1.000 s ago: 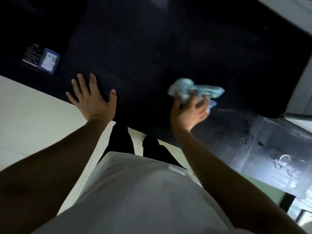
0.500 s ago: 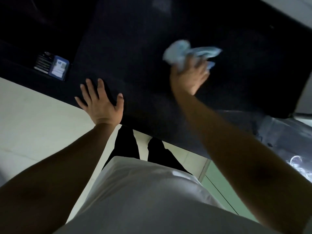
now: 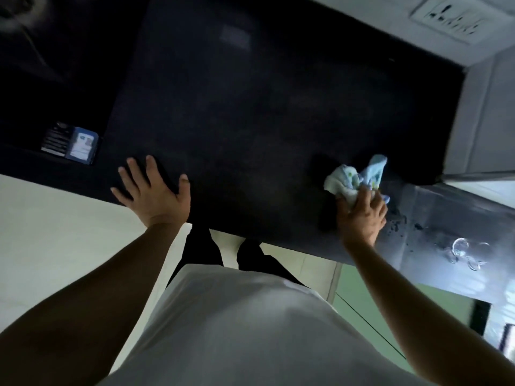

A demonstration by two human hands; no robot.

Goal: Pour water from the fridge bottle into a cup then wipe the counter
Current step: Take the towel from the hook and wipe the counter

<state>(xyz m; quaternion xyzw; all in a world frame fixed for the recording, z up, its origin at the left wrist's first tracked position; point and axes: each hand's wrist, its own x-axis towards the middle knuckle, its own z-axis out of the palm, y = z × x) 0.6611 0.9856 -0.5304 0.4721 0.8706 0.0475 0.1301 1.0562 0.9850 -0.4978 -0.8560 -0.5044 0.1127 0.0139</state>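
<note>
Table (image 3: 250, 107): dark matte top spanning the far half of the view, its near edge meeting a pale floor (image 3: 55, 232). Left hand (image 3: 153, 196): 1, palm down on the near edge of the table, left of centre, fingers straight and spread apart, holding nothing. Right hand (image 3: 359, 215): 1, at the right end of the table, fingers curled tight round a cloth (image 3: 354, 176) and bearing it down on the dark top. Cloth: 1, pale blue and white with small coloured spots, crumpled into a bunch, most of it sticking out past the fingers on the far side, 1 corner pointing up and right. Metal surface (image 3: 446, 232): 1, reflective, adjoining the table on the right, just beside the right hand; it carried dark specks and several ring-shaped glints (image 3: 462, 252), and whether these were water or marks could not be told. Printed packet (image 3: 72, 146): 1, blue and white, lying on the dark surface at the far left, well apart from both hands; its lettering was too small to read. Socket plate (image 3: 451, 19): 1, white, set in the pale wall at the far right. Person's clothing: 1 white shirt (image 3: 250, 330) filling the near centre, 2 dark trouser legs (image 3: 200, 246) showing between shirt and table edge.
</note>
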